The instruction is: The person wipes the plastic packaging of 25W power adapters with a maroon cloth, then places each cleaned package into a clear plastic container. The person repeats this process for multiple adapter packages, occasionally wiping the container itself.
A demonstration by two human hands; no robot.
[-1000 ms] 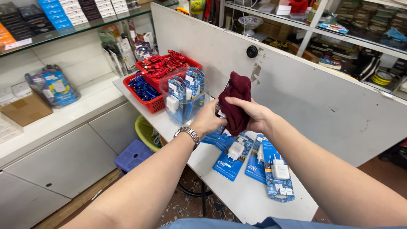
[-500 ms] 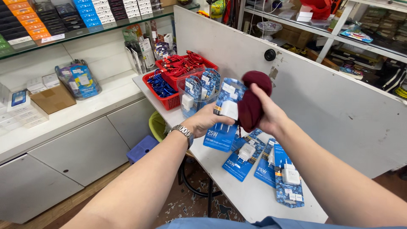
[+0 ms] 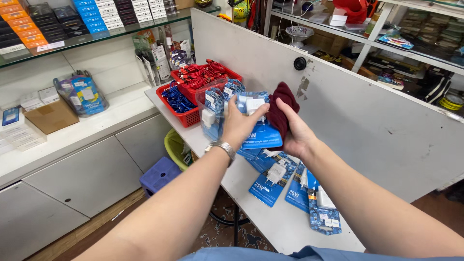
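Blue card-backed blister packaging, holding a white plug-in charger (image 3: 256, 121), was held up above the narrow white table (image 3: 285, 227), between the two hands. The left hand (image 3: 239, 126) was closed on the pack's left edge, thumb to the front and fingers behind, a silver metal wristwatch (image 3: 221, 148) showing at its wrist. The right hand (image 3: 296, 135) was closed around a bunched dark-red cloth (image 3: 280, 108), which was pressed against the right side of the pack; whether the cloth was being rubbed or merely rested there could not be told.

As a judgement only, the wiping of packs appeared to be midway: one pack was in hand, while several more blue charger packs (image 3: 290, 186) lay flat on the table just beneath the hands, overlapping one another. Which of these had been cleaned could not be told from their look. Further similar packs stood upright in a clear plastic tub (image 3: 212, 108) just behind the left hand.

Beyond the tub, red plastic baskets (image 3: 186, 116) were set at the table's far end, filled with coiled red and blue cables. A grey-white partition board (image 3: 367, 121) ran along the table's right side. To the left, a white counter (image 3: 96, 128) carried a brown cardboard box (image 3: 50, 116), and a purple plastic stool (image 3: 159, 175) stood on the floor below.
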